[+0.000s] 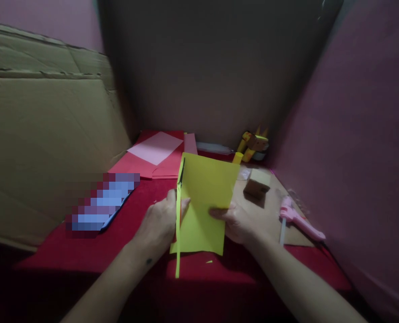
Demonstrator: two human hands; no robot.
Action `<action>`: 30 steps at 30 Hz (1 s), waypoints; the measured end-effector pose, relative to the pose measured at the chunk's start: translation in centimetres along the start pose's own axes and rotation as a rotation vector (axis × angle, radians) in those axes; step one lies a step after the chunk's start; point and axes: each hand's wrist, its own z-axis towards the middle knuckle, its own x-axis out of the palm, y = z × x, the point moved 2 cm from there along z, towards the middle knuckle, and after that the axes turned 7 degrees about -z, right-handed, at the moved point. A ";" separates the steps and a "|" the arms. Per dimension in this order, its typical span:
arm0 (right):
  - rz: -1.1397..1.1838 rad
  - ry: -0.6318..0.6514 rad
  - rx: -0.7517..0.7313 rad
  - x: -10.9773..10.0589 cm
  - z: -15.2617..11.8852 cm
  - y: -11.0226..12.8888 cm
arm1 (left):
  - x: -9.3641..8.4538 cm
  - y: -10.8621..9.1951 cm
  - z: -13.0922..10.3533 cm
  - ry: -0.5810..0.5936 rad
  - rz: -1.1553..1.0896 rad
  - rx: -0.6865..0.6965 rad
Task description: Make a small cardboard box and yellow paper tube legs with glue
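A yellow sheet of paper (208, 193) is held up over the red cloth, between my two hands. My left hand (162, 217) is closed at its left edge, the thumb showing on the near face. A narrow yellow strip (178, 237) hangs down along that edge, and a thin dark thing shows near its top; I cannot make out what it is. My right hand (238, 220) pinches the right edge of the sheet, fingers on its face. A small yellow scrap (209, 261) lies below the sheet.
On the red cloth (145, 193) lie red sheets (121, 166) with a pink sheet (156, 148), and a blurred-out blue object (103, 206). Cardboard (271, 215) at right bears a small box (258, 181) and a pink glue gun (300, 218). A yellow-brown figure (255, 142) stands behind.
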 end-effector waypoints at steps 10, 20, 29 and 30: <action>0.038 0.002 0.036 0.1 -0.1 -0.3 | -0.2 1.0 0.7 -0.071 -0.056 0.095; 0.047 -0.029 0.083 -0.2 -0.2 0.2 | -1.4 2.3 -0.8 -0.275 0.049 0.206; 0.050 -0.056 -0.003 -0.5 -0.3 1.2 | -2.1 6.2 -4.8 -0.530 0.457 0.538; 0.053 -0.067 -0.010 -0.4 -0.3 1.3 | -2.3 6.5 -5.0 -0.539 0.472 0.522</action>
